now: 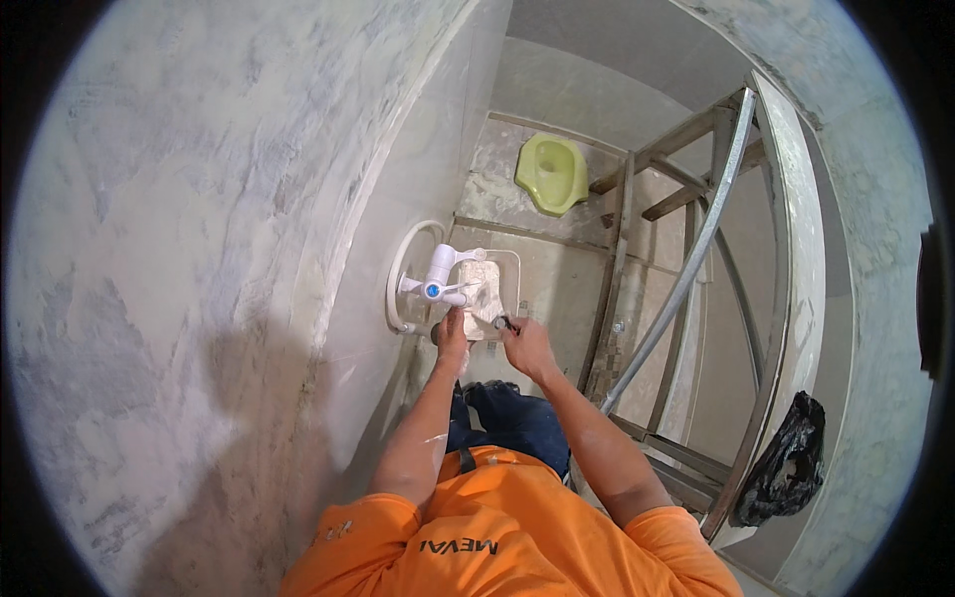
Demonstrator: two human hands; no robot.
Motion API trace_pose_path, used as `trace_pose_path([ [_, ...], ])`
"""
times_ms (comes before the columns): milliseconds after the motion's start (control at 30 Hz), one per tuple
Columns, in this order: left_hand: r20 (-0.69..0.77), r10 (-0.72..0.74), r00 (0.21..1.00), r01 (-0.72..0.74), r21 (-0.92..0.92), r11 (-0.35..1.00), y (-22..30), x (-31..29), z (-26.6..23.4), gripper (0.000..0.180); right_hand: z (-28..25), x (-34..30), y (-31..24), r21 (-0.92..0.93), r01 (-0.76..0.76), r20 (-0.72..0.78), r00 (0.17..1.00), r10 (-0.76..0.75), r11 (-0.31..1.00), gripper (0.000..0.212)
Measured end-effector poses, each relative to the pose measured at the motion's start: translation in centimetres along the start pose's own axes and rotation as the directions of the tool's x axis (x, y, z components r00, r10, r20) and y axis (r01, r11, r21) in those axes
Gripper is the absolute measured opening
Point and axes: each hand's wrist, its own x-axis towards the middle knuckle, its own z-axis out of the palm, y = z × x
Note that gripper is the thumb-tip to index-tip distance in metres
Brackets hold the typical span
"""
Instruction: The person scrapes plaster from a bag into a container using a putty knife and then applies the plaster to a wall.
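Note:
A putty-smeared, off-white rectangular plate sits in front of me, under a white tap with a round blue display. My left hand closes at the plate's lower left edge, just beneath the tap's spout; the tap and plate hide part of its fingers. At the lower right corner of the plate my right hand grips a small dark-handled tool. The tool's working end is too small to make out. White smears mark my left hand and forearm.
A white hose loops beside the tap along the left wall. On a raised step ahead is a yellow-green squat toilet. A wooden and metal stand fills the right side, with a black plastic bag hanging at its near end.

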Motion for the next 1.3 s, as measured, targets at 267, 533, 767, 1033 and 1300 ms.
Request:
trace_pose_path([
  [267, 0.115, -0.226, 0.967, 0.211, 0.128, 0.969, 2.9, -3.4, 3.4, 0.068, -6.9, -4.7, 1.5, 0.086, -0.051, -0.176, 0.982, 0.065, 0.995, 0.033],
  [533, 0.325, -0.05, 0.944, -0.094, 0.414, 0.905, 2.8, -3.9, 7.5, 0.07, -8.6, -7.5, 0.3, -0.374, -0.009, -0.267, 0.959, -0.098, 0.927, 0.033],
  [767, 0.193, -0.02, 0.981, 0.007, 0.068, 0.998, 6.3, -5.4, 9.4, 0.062, -12.3, -8.5, -3.3, -0.484, -0.025, -0.308, 0.94, -0.144, 0.875, 0.031],
  [1033, 0.277, 0.229, 0.933, -0.321, 0.356, 0.877, 6.0, -6.9, 9.7, 0.063, -7.6, -8.0, -3.7, -0.64, 0.064, -0.092, 0.983, -0.159, 0.766, 0.018],
  [1300, 0.236, 0.201, 0.951, -0.227, 0.09, 0.97, 5.6, -5.7, 6.8, 0.063, -11.9, -9.0, -5.8, -0.539, 0.148, -0.013, 0.983, -0.184, 0.829, 0.028],
])
